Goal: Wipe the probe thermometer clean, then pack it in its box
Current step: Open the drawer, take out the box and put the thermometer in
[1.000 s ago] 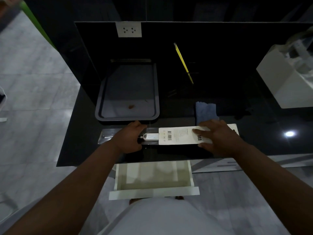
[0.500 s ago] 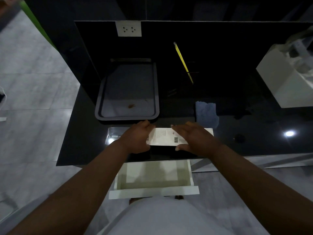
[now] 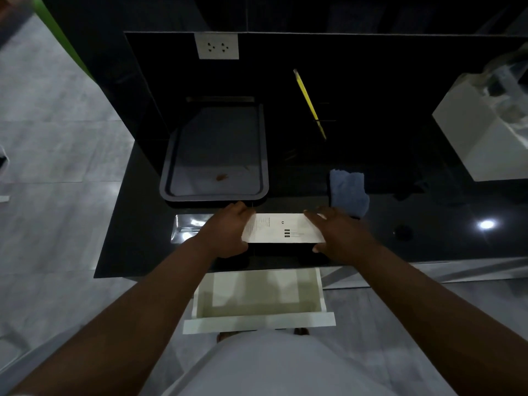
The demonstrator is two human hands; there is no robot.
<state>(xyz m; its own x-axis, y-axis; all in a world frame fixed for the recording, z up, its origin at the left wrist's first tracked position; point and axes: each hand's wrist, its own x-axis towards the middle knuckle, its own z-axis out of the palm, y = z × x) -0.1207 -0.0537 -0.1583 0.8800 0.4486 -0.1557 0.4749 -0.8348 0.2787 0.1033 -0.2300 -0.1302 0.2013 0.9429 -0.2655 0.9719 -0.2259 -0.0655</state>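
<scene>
Dim, underexposed view; one bright glare spot on the glossy black counter (image 3: 428,250), edges bowed by wide-angle distortion.

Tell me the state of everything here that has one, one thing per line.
White box sleeve, slid partway over the clear inner tray.
Drawer, pulled open.
Blue cloth, lying bunched on the counter.
Wall socket, nothing plugged in.
Left hand, holding the tray.
Right hand, gripping the sleeve's right end.

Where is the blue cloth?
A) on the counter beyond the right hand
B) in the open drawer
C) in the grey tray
A: the cloth lies on the counter, just beyond the right hand holding the box.
</scene>
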